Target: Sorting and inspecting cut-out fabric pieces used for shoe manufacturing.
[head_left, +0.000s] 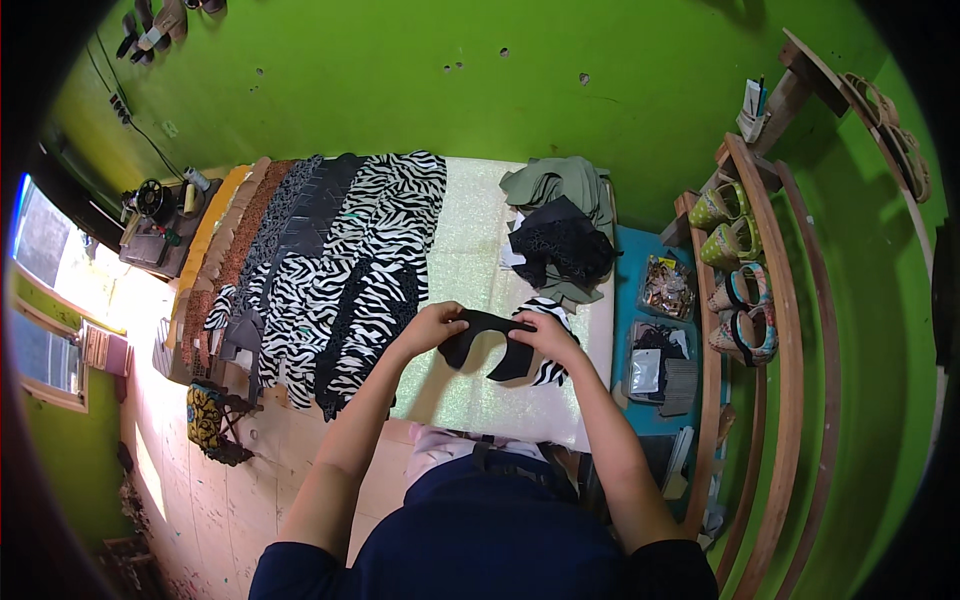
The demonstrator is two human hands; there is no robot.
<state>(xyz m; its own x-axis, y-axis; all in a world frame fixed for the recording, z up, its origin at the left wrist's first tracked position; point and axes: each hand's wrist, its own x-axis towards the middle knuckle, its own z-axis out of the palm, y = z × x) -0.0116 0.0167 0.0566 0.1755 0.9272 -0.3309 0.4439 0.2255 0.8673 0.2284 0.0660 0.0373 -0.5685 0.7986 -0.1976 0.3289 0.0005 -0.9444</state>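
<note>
A black U-shaped cut piece of material (484, 322) is held up over the table by both hands. My left hand (434, 328) pinches its left end, and my right hand (546, 334) grips the right side; both sets of fingers are closed on it. Its two ends hang down with a rounded gap between them. Under and beside my right hand lie zebra-print pieces (552, 372), partly hidden by the hand and the black piece. Rows of overlapping zebra-print pieces (392, 240) cover the table to the left of my left hand.
The table has a pale shiny cover (468, 205). Dark lacy material (565, 240) lies on grey-green pieces (560, 180) at the far right. Blue surface (640, 243) holds a clear box of small parts (667, 287). Wooden shelves (770, 400) carry sandals (742, 335). A sewing machine (152, 203) stands far left.
</note>
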